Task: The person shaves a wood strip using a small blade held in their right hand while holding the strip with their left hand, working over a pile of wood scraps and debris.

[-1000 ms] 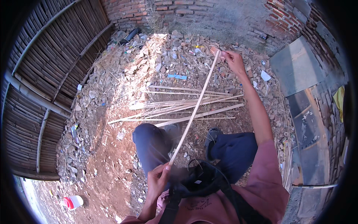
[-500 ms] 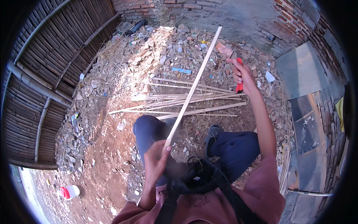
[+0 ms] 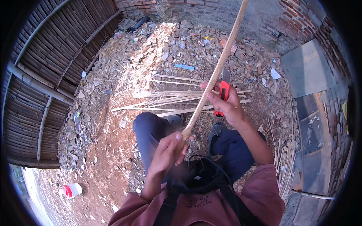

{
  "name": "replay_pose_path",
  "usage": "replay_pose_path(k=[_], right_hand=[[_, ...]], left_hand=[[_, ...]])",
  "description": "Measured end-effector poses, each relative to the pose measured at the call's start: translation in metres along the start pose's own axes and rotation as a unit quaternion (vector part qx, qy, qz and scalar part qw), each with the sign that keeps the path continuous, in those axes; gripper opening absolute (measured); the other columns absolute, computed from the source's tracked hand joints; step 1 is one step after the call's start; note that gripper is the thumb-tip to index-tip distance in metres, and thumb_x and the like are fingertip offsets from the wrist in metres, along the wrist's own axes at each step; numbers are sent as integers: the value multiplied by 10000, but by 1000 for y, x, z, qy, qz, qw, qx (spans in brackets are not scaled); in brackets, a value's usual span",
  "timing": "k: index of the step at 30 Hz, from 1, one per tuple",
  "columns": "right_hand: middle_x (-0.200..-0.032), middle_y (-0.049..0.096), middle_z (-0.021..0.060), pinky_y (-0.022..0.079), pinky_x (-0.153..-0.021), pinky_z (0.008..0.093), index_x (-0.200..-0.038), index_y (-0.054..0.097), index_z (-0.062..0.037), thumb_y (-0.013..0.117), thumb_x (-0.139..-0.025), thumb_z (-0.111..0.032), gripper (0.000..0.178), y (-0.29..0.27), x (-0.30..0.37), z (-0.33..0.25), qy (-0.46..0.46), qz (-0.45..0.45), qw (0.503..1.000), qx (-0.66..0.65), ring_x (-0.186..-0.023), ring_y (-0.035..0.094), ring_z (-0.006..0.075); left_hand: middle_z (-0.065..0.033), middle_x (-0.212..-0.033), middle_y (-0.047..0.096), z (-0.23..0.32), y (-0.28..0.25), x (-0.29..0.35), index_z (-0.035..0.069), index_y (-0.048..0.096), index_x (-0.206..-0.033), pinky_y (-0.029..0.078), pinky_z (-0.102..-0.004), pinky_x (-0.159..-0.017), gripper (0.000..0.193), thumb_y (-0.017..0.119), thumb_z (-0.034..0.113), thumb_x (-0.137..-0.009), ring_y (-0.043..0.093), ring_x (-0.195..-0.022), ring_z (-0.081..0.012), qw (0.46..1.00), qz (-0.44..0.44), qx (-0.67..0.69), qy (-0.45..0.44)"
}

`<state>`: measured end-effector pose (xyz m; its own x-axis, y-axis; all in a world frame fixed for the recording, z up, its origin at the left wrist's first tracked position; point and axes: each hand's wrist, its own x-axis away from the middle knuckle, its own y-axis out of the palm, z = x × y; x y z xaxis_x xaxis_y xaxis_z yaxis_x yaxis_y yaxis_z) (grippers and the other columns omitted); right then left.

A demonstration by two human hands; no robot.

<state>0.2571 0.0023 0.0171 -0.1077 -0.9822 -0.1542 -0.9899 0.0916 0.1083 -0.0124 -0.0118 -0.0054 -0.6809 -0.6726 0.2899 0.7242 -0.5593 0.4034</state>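
A long, flat bamboo strip point(image 3: 218, 67) slants up and away to the right in front of me. Its near end is gripped in my left hand point(image 3: 169, 148), above my lap. My right hand point(image 3: 228, 103) is closed round a red utility knife point(image 3: 224, 91), whose blade end points away from me. The thumb and fingers of that hand also touch the strip near its middle. Beyond my knees, several pale bamboo strips point(image 3: 162, 100) lie in a loose pile on the ground, partly hidden behind my right hand.
Rubble and litter point(image 3: 181, 45) cover the ground up to a brick wall point(image 3: 196, 11). A bamboo-slat fence point(image 3: 45, 49) stands at the left. Grey panels point(image 3: 307, 71) lean at the right, with thin strips point(image 3: 283, 162) nearby. A red-lidded container point(image 3: 71, 190) lies at the lower left.
My right hand has come in with the knife from the far right and now meets the strip. The strip has turned and shifted up and right, and my left hand has moved slightly right.
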Motion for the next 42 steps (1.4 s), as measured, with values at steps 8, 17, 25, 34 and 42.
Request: replay_pose_path(k=[8, 17, 25, 34, 42], right_hand=[[-1124, 751, 55, 562, -922, 298, -1272, 728, 13, 754, -1028, -205, 328, -4, 5, -1, -14, 9, 1000, -10, -1027, 690, 109], [-923, 662, 30, 526, -786, 303, -1320, 646, -9, 715, -1025, -299, 419, -3, 8, 7, -122, 58, 985, 105, -867, 652, 117], [-853, 696, 83, 557, -623, 388, -1032, 683, -52, 780, -972, -304, 276, 15, 20, 2, -280, -100, 869, 395, -711, 721, 273], [-840, 698, 68, 571, -612, 394, -1056, 697, -65, 804, -928, -371, 349, 29, 24, 28, -328, -123, 851, 392, -707, 724, 276], [-834, 699, 60, 572, -593, 383, -1066, 713, -66, 828, -896, -312, 320, 34, 26, 24, -333, -112, 844, 406, -682, 718, 262]], left_hand=[[3, -685, 525, -3, 5, -4, -38, 667, -1220, 369, -209, -412, 440, 455, 344, -1173, 447, -442, -64, 999, -12, -26, 16], [32, -648, 503, -1, 9, -6, 9, 658, -1214, 358, -194, -471, 337, 469, 286, -1173, 466, -488, -44, 996, 0, -74, 48], [51, -813, 557, -1, -1, -6, 51, 593, -1204, 360, -195, -565, 156, 608, 178, -1115, 476, -656, -26, 997, 12, 34, 65], [40, -1017, 635, 1, 6, -6, 42, 602, -1220, 485, -206, -765, 267, 766, 81, -1014, 574, -903, -28, 989, 50, -63, 125], [68, -884, 561, 6, 16, -7, 51, 626, -1072, 390, -206, -684, 133, 726, 135, -1051, 475, -804, -10, 967, 116, -170, 148]])
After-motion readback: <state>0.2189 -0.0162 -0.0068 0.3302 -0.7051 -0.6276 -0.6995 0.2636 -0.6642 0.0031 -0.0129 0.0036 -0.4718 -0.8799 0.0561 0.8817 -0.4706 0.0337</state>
